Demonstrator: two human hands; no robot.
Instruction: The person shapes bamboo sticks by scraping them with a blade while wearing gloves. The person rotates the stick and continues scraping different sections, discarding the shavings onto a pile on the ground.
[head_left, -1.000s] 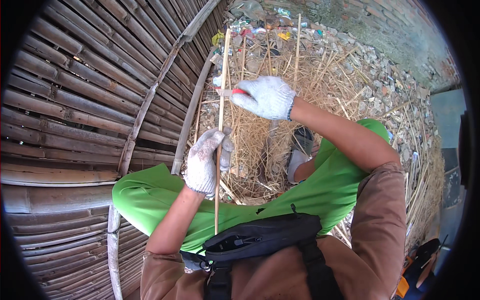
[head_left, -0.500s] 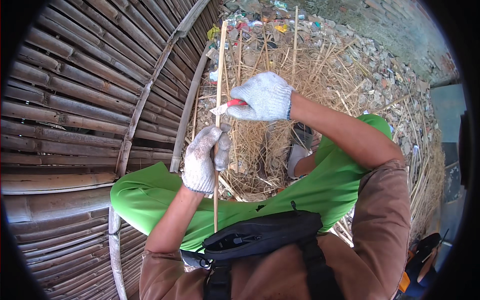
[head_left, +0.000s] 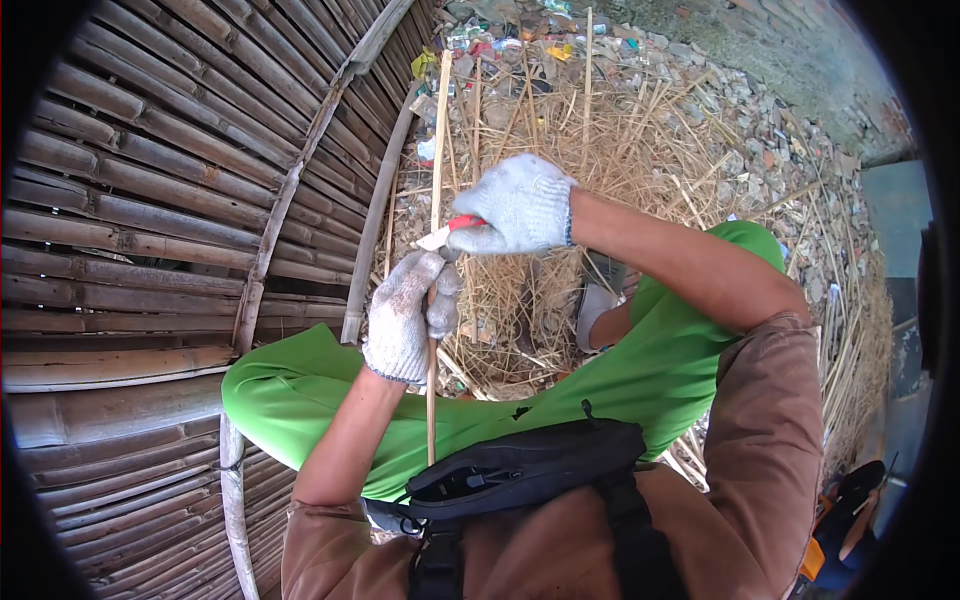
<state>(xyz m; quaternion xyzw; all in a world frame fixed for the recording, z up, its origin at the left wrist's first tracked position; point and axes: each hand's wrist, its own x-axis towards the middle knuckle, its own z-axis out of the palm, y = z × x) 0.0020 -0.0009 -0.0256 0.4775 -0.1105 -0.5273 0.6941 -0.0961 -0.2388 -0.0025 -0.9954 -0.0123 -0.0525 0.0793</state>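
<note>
My left hand (head_left: 408,312), in a soiled white knit glove, is closed around a long thin bamboo strip (head_left: 441,130). The strip runs from near my lap up toward the far ground. My right hand (head_left: 517,207), gloved too, grips a knife (head_left: 466,222) by its red handle. Its pale blade lies across the strip just beyond the fingers of my left hand. The blade and the left fingertips are very near each other; whether they touch I cannot tell.
On my left stands a bamboo-slat wall (head_left: 170,215) with a pole (head_left: 380,210) along its base. Straw-like shavings (head_left: 640,140) and rubble with litter (head_left: 500,40) cover the ground ahead. A black bag (head_left: 530,465) lies across my front, over green trousers (head_left: 640,385).
My right hand has drawn the knife slightly toward me along the bamboo strip, closer to my left hand. The left hand keeps its hold, and the strip has barely shifted.
</note>
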